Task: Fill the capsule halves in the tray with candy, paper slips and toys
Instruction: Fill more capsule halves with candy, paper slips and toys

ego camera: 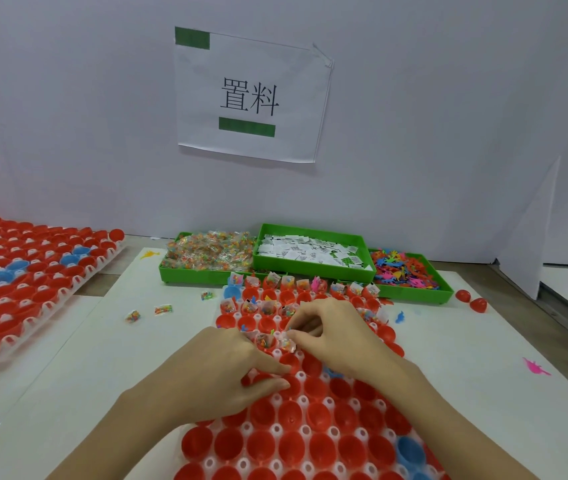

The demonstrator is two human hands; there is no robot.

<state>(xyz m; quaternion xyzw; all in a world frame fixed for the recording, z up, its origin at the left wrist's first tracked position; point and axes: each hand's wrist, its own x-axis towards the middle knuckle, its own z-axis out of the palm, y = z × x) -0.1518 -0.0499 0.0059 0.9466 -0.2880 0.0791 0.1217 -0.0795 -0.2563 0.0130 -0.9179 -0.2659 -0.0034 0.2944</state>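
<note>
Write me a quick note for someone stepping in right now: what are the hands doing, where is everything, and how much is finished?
Right hand pinches a candy packet over the tray; left hand rests on the capsule halves, fingers curled, seemingly holding nothing.
Supplies sit behind the tray in green bins: candy, paper slips, toys.
Done: the far two rows or so hold candy, some with slips or toys.
Left: the near red halves look empty. Loose candy packets and a pink toy lie on the table.

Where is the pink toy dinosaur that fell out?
In the head view, the pink plastic toy dinosaur lies alone on the white table, right of the white capsule tray and the right hand.
</note>
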